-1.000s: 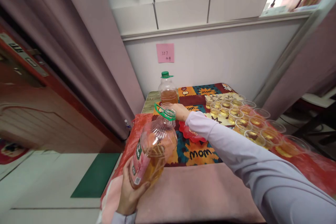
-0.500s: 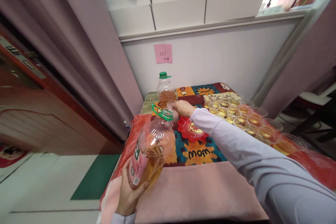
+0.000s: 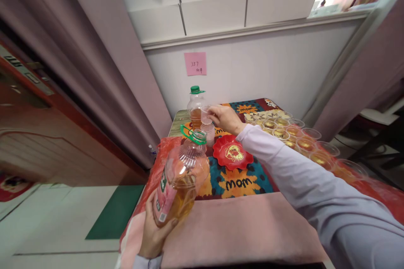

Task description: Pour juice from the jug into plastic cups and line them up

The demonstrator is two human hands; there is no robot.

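My left hand (image 3: 155,235) grips a large clear oil bottle (image 3: 183,176) from below, tilted, uncapped, with a green neck ring and amber liquid in its lower part. My right hand (image 3: 224,117) reaches out over the table and pinches a small clear plastic cup (image 3: 206,114), lifted just above a short stack of the same cups (image 3: 208,133). A second oil bottle (image 3: 195,107) with a green cap stands upright behind the cup. A red heart-shaped plate (image 3: 232,153) lies on the patterned cloth right of the stack.
Several small clear cups (image 3: 296,134) filled with amber liquid stand in rows at the right of the table. A pink cloth (image 3: 240,227) covers the near edge. A pink note (image 3: 195,63) is stuck on the wall; curtains and a door are at left.
My right hand has risen from the stack of cups with one cup pinched in it, uncovering the red plate. The left hand and its bottle have barely moved.
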